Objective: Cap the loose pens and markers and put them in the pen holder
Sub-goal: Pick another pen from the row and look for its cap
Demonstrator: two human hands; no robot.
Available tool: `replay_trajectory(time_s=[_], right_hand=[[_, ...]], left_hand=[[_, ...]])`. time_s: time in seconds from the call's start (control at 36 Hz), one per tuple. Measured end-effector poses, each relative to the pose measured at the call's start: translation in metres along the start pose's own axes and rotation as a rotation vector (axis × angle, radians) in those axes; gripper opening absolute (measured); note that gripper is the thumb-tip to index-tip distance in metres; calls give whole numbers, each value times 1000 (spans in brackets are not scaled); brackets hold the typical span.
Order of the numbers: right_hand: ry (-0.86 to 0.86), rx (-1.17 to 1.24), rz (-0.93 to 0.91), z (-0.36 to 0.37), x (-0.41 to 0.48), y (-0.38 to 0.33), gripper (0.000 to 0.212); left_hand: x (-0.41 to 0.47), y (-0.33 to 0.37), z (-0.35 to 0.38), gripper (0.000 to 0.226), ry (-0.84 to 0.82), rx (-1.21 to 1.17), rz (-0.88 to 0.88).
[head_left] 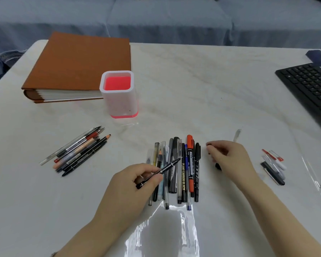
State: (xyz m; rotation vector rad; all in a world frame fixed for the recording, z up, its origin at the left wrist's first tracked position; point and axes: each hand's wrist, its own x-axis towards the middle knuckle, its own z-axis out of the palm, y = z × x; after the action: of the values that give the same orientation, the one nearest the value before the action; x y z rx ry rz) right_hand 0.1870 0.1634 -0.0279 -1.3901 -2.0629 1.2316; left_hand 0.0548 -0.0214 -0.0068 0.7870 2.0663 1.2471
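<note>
On the pale marbled worktop [193, 80], a thin black pen [158, 172] is pinched in the grip of the left hand [135, 184], thumb and fingers curled round its lower barrel and its tip slanted up over a row of pens [176, 169] laid side by side. In that row the words "PLANT CARBON BLACK" can be read in gold on a black pen [183, 177]; print on an orange marker [190, 160] beside it is too small to be read. The right hand [228, 158] is rested just right of the row, its fingers curled; a small black piece [218, 166] is seen under it, but whether anything is gripped cannot be told. The white pen holder [119, 95] with a pink base is stood upright beyond the row, touching the front of a brown album [78, 64]. A bundle of uncapped pens and pencils [76, 151] is laid to the left, loose caps [272, 166] to the right. A wide bare stretch is left between holder and black keyboard [309, 89], which is cut by the right frame edge. The far worktop edge is met by a blue-covered sofa [165, 19].
</note>
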Motion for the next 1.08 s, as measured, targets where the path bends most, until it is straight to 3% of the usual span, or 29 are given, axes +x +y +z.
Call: replay_trajectory(time_s=[0.08, 0.17, 0.44, 0.67, 0.78, 0.86, 0.94, 1.08], right_hand=[[-135, 524, 141, 3, -21, -10, 13], [-175, 777, 215, 8, -37, -15, 9], [-111, 956, 187, 17, -61, -35, 28], [-137, 946, 194, 24, -73, -43, 13], [-120, 924, 162, 24, -75, -45, 15], [-116, 902, 122, 24, -77, -47, 15], [-120, 898, 89, 22, -79, -48, 12], [-156, 895, 59, 19, -78, -46, 12]], left_hand=[[-2, 3, 3, 18, -5, -12, 8], [-5, 6, 4, 24, -8, -25, 22], [-8, 10, 5, 21, -51, -45, 57], [-10, 12, 6, 23, -47, -3, 109], [-11, 13, 6, 12, -36, 33, 176], [-13, 18, 6, 21, -24, 54, 198], [-13, 26, 5, 28, -59, -61, 91], [-12, 30, 5, 36, -273, -476, -310]])
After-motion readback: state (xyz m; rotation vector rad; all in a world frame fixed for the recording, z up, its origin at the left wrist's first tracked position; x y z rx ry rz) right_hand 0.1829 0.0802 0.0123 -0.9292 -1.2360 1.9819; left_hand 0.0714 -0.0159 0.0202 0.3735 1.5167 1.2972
